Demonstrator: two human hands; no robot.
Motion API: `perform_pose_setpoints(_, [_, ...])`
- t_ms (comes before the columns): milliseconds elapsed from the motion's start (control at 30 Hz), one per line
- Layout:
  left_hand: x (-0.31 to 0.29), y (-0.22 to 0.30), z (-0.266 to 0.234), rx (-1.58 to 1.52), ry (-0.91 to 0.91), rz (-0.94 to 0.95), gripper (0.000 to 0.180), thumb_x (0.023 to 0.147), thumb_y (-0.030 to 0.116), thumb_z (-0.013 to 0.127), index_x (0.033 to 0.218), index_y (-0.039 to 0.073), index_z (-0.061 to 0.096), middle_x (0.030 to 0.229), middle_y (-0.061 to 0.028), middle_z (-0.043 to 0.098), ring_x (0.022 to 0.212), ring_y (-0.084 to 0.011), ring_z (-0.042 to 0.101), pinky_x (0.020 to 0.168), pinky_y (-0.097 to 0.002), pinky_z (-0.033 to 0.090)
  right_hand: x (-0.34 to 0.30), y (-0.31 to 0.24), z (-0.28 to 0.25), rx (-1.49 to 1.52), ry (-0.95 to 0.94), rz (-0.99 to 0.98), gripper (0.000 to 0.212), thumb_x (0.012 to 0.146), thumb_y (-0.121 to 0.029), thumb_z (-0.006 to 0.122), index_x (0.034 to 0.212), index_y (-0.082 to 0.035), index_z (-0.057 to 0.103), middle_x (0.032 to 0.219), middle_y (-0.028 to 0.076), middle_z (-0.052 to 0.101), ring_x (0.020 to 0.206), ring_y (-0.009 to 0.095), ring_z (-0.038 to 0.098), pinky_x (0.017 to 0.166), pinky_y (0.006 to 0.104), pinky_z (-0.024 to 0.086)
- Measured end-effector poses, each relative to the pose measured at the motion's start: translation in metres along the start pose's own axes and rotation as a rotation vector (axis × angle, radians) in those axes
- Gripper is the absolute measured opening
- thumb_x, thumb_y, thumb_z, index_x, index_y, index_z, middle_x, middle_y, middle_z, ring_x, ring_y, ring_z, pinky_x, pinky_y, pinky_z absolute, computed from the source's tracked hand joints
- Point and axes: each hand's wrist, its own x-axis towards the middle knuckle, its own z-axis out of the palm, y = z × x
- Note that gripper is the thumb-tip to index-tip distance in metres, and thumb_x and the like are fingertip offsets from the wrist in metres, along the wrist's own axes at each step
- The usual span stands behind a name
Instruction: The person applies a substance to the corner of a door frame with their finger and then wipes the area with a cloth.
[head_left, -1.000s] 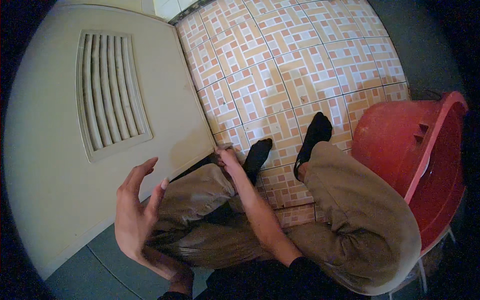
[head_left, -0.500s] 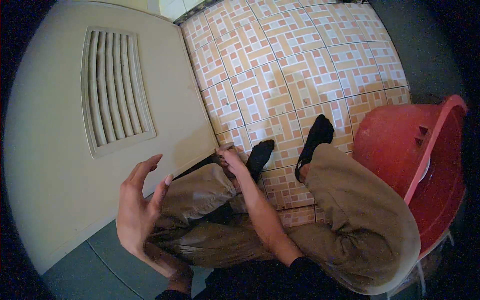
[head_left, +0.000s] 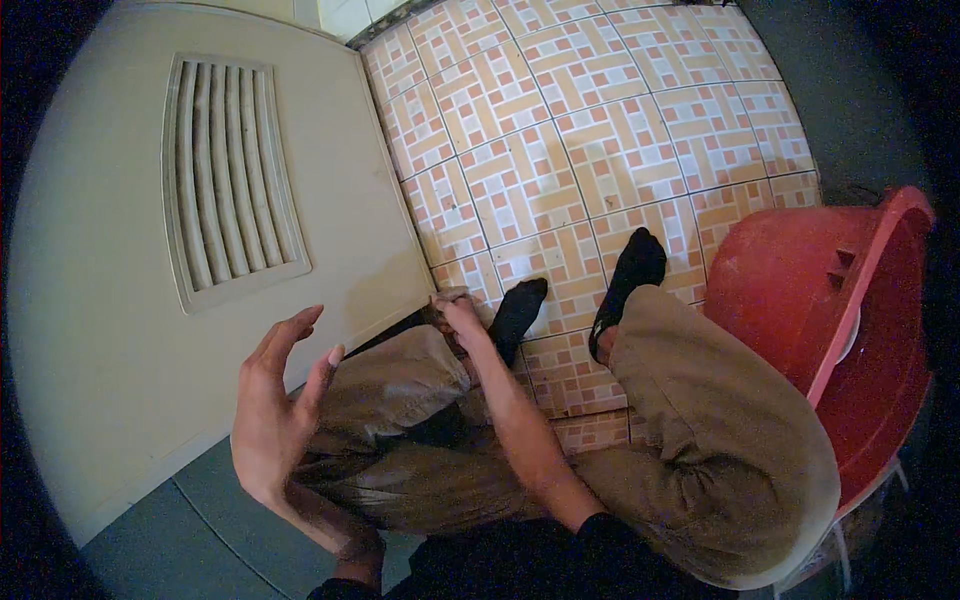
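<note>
Left hand (head_left: 270, 425) raised in the near left, just beside the louvred vent's side of the pale door (head_left: 345, 190); fingers and thumb wide apart, curved into an open C. Right hand (head_left: 460, 318) low, at the door's bottom corner, just beside the left foot in its black sock (head_left: 520, 308); fingers narrow and curled, with a small greyish item (head_left: 456, 293) showing at the fist's far side; its kind, and whether it is firmly gripped, cannot be told.

Vent (head_left: 235, 180) set in the door, at far left of the hands; brown trousers (head_left: 725, 430) on both bent legs, the right foot (head_left: 642, 258) apart from the left on patterned tiles (head_left: 600, 110); red tub (head_left: 775, 270) at right, tilted, its mouth facing right; a whitish thing (head_left: 850, 335) partly visible inside; dark green floor (head_left: 230, 515) at near left.
</note>
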Motion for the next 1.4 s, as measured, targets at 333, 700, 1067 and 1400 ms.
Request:
perform_pose_setpoints(333, [-0.004,-0.008,0.004,0.026,0.030,0.028,0.043,0.090,0.015,0.073,0.131,0.003,0.062,0.117,-0.0191,0.069,0.110,-0.0337,0.066,0.099,-0.0431,0.049,0.002,-0.004,-0.004,0.011,-0.077,-0.070,0.025,0.096,-0.029,0.072,0.084,-0.010,0.060,0.066,-0.003,0.052,0.047,0.009,0.042,0.042,0.0283,0.030])
perform_pose_setpoints(700, [0.008,0.018,0.004,-0.034,0.006,0.050,0.042,0.090,0.016,0.074,0.128,0.002,0.064,0.116,-0.0208,0.070,0.110,-0.0341,0.066,0.098,-0.0435,0.050,0.066,0.033,-0.020,-0.233,0.283,-0.279,0.027,0.091,-0.033,0.076,0.090,-0.008,0.068,0.074,0.001,0.062,0.058,0.010,0.054,0.048,0.0308,0.040])
perform_pose_setpoints(1067, [0.003,0.009,0.006,-0.036,0.025,0.013,0.042,0.090,0.016,0.074,0.128,0.002,0.064,0.118,-0.0202,0.070,0.112,-0.0330,0.066,0.099,-0.0426,0.049,0.024,0.010,-0.007,-0.337,0.364,-0.348,0.041,0.087,-0.039,0.077,0.094,0.002,0.071,0.090,0.017,0.071,0.087,0.035,0.067,0.080,0.0441,0.052])
perform_pose_setpoints(1400, [-0.001,0.000,0.005,-0.007,0.030,-0.021,0.043,0.090,0.017,0.074,0.129,0.003,0.064,0.119,-0.0202,0.069,0.113,-0.0329,0.066,0.100,-0.0426,0.048,0.000,0.007,0.003,-0.386,0.282,-0.368,0.043,0.086,-0.036,0.075,0.092,0.005,0.068,0.088,0.023,0.070,0.088,0.038,0.067,0.083,0.0477,0.051])
